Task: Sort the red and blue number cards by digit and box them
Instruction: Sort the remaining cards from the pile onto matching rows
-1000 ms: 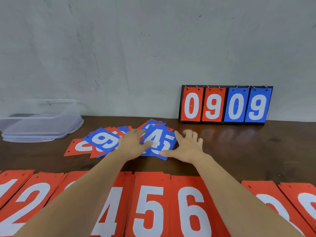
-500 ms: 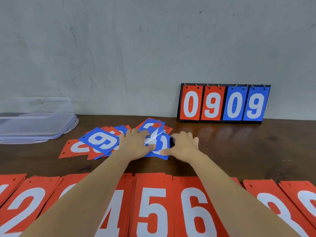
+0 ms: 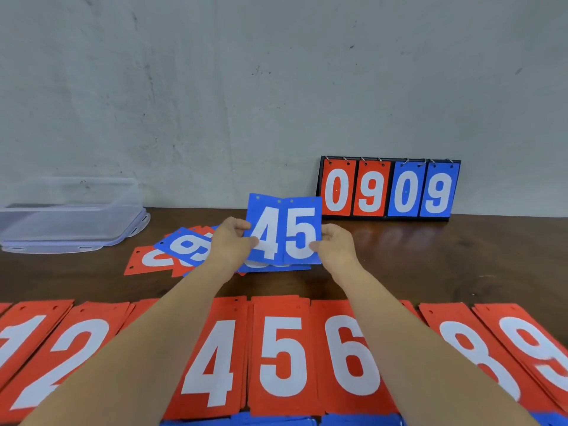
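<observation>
My left hand (image 3: pixel 229 241) pinches a blue 4 card (image 3: pixel 266 222) by its left edge. My right hand (image 3: pixel 335 245) pinches a blue 5 card (image 3: pixel 302 232) by its right edge. Both cards are raised upright, side by side, above a loose pile of blue and red cards (image 3: pixel 181 250) on the brown table (image 3: pixel 445 256). Along the near edge lies a row of red card stacks, among them 1 (image 3: pixel 18 342), 2 (image 3: pixel 70 355), 4 (image 3: pixel 212 361), 5 (image 3: pixel 281 355), 6 (image 3: pixel 350 355), 8 (image 3: pixel 470 355) and 9 (image 3: pixel 534 348). My arms hide the stacks between.
A clear plastic box (image 3: pixel 69 207) on its lid stands at the back left by the wall. A flip scoreboard (image 3: pixel 388 189) showing 09 in red and 09 in blue leans against the wall at the back right. Blue card edges (image 3: pixel 276 421) show at the bottom border.
Both hands were pressed flat on the loose pile; now each has lifted a blue card, the 4 and the 5, up off the pile and turned them upright.
</observation>
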### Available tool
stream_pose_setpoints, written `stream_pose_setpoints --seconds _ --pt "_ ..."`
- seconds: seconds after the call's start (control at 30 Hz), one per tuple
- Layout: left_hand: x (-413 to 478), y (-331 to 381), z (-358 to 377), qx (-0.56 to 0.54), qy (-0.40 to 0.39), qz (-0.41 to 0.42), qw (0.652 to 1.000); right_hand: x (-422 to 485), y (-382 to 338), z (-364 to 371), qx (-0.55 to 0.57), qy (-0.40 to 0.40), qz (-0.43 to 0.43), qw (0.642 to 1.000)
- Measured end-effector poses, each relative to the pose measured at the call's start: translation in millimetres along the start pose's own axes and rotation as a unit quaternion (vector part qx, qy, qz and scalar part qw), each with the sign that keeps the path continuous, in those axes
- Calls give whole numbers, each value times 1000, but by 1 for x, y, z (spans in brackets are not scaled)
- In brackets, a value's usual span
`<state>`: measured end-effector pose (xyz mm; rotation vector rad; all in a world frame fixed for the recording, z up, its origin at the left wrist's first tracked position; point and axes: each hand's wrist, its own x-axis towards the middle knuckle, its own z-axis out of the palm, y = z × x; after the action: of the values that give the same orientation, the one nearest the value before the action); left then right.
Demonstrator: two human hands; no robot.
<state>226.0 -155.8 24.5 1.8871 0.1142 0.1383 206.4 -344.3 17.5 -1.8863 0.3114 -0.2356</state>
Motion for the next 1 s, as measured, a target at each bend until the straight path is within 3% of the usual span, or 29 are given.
stream_pose_setpoints --seconds 0.1,0.3,0.5,0.67,1.0 --pt "-10 6 -9 -41 -4 -13 999 -13 -6 -12 17 22 -5 1000" --pt "-39 14 -20 25 -36 27 999 -48 -14 -33 54 53 2 997" --pt "-66 18 -32 -10 -44 17 999 -86 -19 -53 57 75 -12 996" --pt "-95 24 -42 -60 -54 17 997 -118 -23 -74 71 79 -13 994" --pt "-158 31 -48 -34 -86 34 995 -175 -7 -133 97 75 -35 992"
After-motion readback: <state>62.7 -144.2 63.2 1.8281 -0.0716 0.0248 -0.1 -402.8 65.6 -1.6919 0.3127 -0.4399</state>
